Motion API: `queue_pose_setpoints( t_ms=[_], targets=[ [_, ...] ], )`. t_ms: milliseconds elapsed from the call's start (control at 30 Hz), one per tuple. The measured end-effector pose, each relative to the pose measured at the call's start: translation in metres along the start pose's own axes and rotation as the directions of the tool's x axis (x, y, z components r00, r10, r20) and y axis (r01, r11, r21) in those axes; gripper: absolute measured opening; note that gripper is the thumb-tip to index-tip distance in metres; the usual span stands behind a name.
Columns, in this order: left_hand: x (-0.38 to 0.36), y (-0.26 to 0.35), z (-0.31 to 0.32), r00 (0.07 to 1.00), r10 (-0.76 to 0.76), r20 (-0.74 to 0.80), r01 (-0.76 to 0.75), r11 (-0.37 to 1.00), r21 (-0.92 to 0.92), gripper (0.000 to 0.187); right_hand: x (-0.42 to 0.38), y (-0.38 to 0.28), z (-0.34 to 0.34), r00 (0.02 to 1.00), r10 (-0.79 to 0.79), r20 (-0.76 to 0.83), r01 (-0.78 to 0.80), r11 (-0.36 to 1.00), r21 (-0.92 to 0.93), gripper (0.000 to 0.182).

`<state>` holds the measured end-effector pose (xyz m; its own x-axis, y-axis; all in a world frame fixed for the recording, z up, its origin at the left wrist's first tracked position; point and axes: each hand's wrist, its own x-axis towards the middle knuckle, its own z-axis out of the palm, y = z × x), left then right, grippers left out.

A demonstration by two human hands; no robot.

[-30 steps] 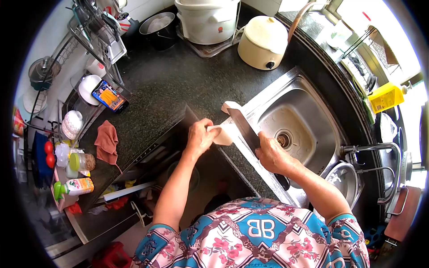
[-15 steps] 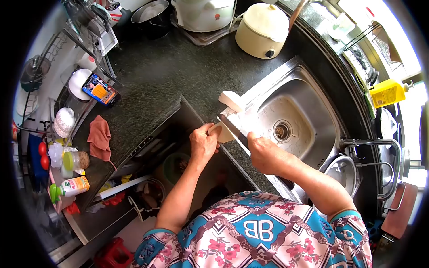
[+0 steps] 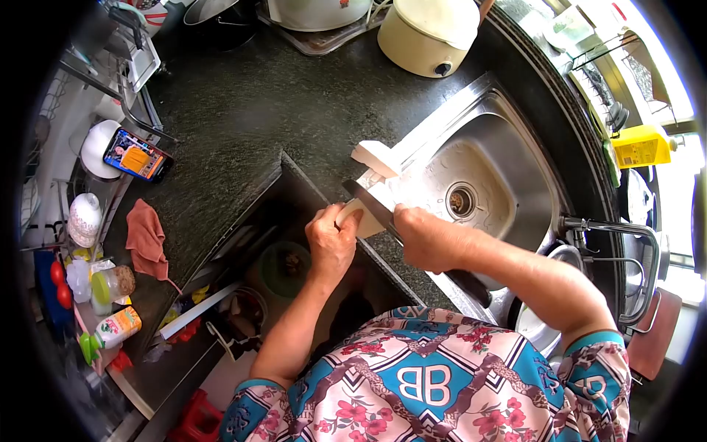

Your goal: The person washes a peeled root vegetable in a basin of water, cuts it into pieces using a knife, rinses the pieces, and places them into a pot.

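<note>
My left hand (image 3: 331, 241) pinches a pale beige, flat-sided piece (image 3: 366, 223) over the edge of the counter by the sink; its kind I cannot make out. My right hand (image 3: 431, 237) is closed round the handle of a knife (image 3: 377, 203), the handle itself hidden by the fingers. The dark, broad blade lies against or just beside the pale piece, pointing to the upper left. Just beyond the blade's tip, a whitish block (image 3: 377, 157) rests at the sink's corner.
The steel sink (image 3: 541, 173) with its drain is right of my hands, beside a faucet (image 3: 641, 228). Below my left arm a dark cabinet gap holds a green bowl (image 3: 283, 271). A cream pot (image 3: 427, 37), a phone (image 3: 138, 155) and a pinkish cloth (image 3: 146, 239) stand or lie on the counter side.
The knife blade has tilted and shifted up-left, with my right hand moving slightly left. My left hand keeps the pale piece. The whole view has shifted a little.
</note>
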<state>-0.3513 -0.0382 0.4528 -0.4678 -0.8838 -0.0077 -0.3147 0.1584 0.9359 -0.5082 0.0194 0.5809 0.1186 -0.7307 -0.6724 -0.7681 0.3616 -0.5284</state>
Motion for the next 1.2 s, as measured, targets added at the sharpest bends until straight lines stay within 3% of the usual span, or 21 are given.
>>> queue_pose_setpoints(
  t_ms=[33, 100, 167, 200, 367, 433, 467, 500, 600, 633, 667, 700, 767, 800, 833, 867, 900, 967, 1033, 1200],
  targets=[
    [0.000, 0.000, -0.001, 1.000, 0.024, -0.001, -0.024, 1.000, 0.007, 0.022, -0.001, -0.003, 0.007, 0.996, 0.066, -0.063, -0.062, 0.996, 0.071, 0.020],
    [-0.001, 0.001, -0.002, 0.998, 0.063, 0.001, -0.063, 0.998, 0.015, 0.022, 0.012, 0.011, 0.031, 0.986, -0.006, -0.168, 0.021, 0.996, 0.087, 0.020],
    [-0.002, -0.003, -0.004, 0.990, 0.142, -0.003, -0.142, 0.988, 0.061, 0.023, 0.027, 0.018, 0.052, 0.954, -0.062, -0.292, 0.061, 0.998, -0.011, 0.026],
    [-0.004, -0.006, -0.004, 0.997, 0.083, 0.000, -0.083, 0.996, 0.016, 0.025, 0.031, 0.017, 0.063, 0.915, -0.102, -0.390, 0.079, 0.994, -0.076, 0.026],
    [-0.005, -0.001, -0.008, 0.994, 0.110, 0.009, -0.111, 0.993, 0.041, 0.026, 0.026, 0.017, 0.065, 0.920, -0.069, -0.385, 0.050, 0.997, -0.060, 0.028],
    [-0.005, 0.014, -0.014, 0.984, -0.164, 0.067, 0.174, 0.969, -0.176, 0.025, 0.017, 0.014, 0.058, 0.906, -0.041, -0.421, 0.020, 0.998, -0.055, 0.022],
    [-0.003, 0.002, -0.015, 0.997, -0.044, 0.058, 0.048, 0.996, -0.074, 0.025, 0.006, 0.013, 0.053, 0.896, -0.138, -0.422, 0.020, 0.962, -0.272, 0.019],
    [0.000, -0.010, -0.016, 0.995, 0.077, 0.062, -0.079, 0.996, 0.029, 0.026, -0.003, 0.018, 0.049, 0.874, -0.172, -0.455, 0.025, 0.950, -0.312, 0.020],
    [0.005, 0.017, -0.027, 0.992, 0.050, 0.118, -0.080, 0.961, 0.266, 0.033, -0.021, 0.060, 0.045, 0.743, -0.199, -0.638, 0.139, 0.980, -0.144, 0.024],
    [0.006, 0.023, -0.029, 0.991, 0.034, 0.128, -0.080, 0.923, 0.376, 0.034, -0.031, 0.060, 0.038, 0.818, 0.005, -0.575, 0.097, 0.984, 0.147, 0.022],
    [0.006, 0.025, -0.029, 0.987, 0.029, 0.155, -0.092, 0.905, 0.415, 0.047, -0.036, 0.068, 0.041, 0.816, -0.001, -0.579, 0.103, 0.984, 0.144, 0.022],
    [0.005, 0.037, -0.029, 0.988, 0.031, 0.152, -0.093, 0.903, 0.419, 0.047, -0.041, 0.078, 0.050, 0.820, 0.007, -0.573, 0.093, 0.985, 0.146, 0.021],
    [0.005, 0.067, -0.024, 0.974, 0.055, 0.222, -0.176, 0.797, 0.577, 0.070, -0.039, 0.088, 0.059, 0.821, 0.010, -0.571, 0.087, 0.986, 0.142, 0.020],
    [0.006, 0.068, -0.019, 0.950, 0.053, 0.308, -0.236, 0.766, 0.598, 0.084, -0.036, 0.090, 0.059, 0.786, 0.057, -0.615, 0.082, 0.977, 0.196, 0.020],
    [0.005, 0.068, -0.011, 0.941, 0.112, 0.318, -0.294, 0.736, 0.610, 0.086, -0.035, 0.090, 0.058, 0.749, 0.105, -0.654, 0.082, 0.965, 0.249, 0.020],
    [0.006, 0.067, -0.004, 0.926, 0.119, 0.359, -0.335, 0.697, 0.634, 0.086, -0.033, 0.092, 0.049, 0.756, -0.007, -0.654, 0.131, 0.981, 0.140, 0.019],
    [0.007, 0.064, 0.001, 0.908, 0.123, 0.399, -0.377, 0.655, 0.655, 0.087, -0.025, 0.091, 0.039, 0.689, 0.015, -0.724, 0.100, 0.988, 0.115, 0.023],
    [0.009, 0.049, 0.010, 0.908, 0.192, 0.373, -0.401, 0.660, 0.636, 0.078, -0.007, 0.092, 0.016, 0.655, -0.086, -0.751, 0.124, 0.992, -0.005, 0.038],
    [0.013, 0.049, 0.012, 0.908, 0.158, 0.389, -0.389, 0.661, 0.642, 0.068, 0.019, 0.091, -0.004, 0.641, -0.196, -0.743, 0.038, 0.974, -0.224, 0.049],
    [0.019, 0.060, 0.010, 0.895, 0.043, 0.444, -0.373, 0.618, 0.692, 0.061, 0.084, 0.093, -0.040, 0.674, -0.302, -0.675, -0.125, 0.853, -0.506, 0.043]
  ],
)
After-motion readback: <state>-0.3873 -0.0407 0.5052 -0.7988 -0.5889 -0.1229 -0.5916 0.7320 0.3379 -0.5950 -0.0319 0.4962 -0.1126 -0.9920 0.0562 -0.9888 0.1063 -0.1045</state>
